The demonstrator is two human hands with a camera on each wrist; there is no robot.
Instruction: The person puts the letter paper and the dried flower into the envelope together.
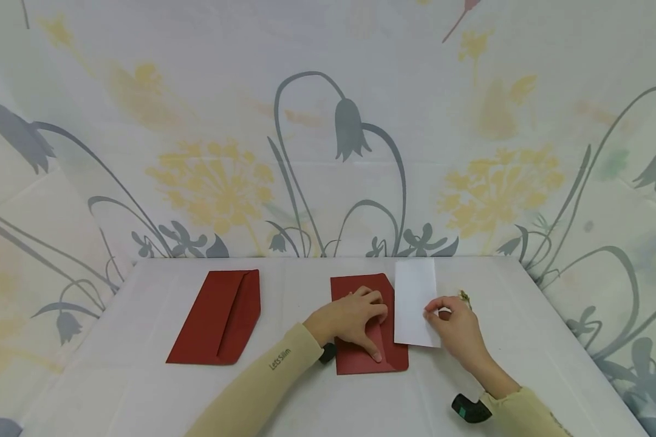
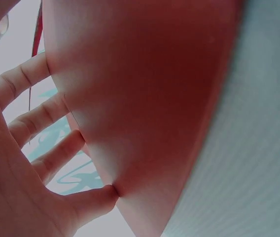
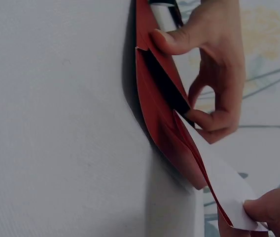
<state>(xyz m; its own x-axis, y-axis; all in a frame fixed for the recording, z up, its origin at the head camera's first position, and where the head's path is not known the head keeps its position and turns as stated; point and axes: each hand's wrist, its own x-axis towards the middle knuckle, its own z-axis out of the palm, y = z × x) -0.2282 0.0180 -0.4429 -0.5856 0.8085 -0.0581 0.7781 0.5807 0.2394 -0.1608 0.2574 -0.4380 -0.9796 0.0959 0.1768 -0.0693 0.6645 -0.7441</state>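
In the head view my left hand (image 1: 355, 318) rests on a red envelope (image 1: 352, 367), fingers spread along the edge of its pocket. Its fingertips (image 2: 111, 191) press that edge in the left wrist view, bowing the red paper. From the right wrist, the envelope's dark mouth (image 3: 165, 81) gapes beside the left thumb. My right hand (image 1: 456, 325) pinches the right edge of a white card (image 1: 415, 303) between thumb and fingers. The card stands just right of the envelope, its near corner at the envelope's flap in the right wrist view. Red shows along the card's underside there.
A second red envelope (image 1: 215, 321) lies to the left on the white table (image 1: 142, 394), its flap side to the right. Black wrist cameras (image 1: 470, 408) sit at both cuffs. A flower-printed cloth (image 1: 328, 182) hangs behind the table.
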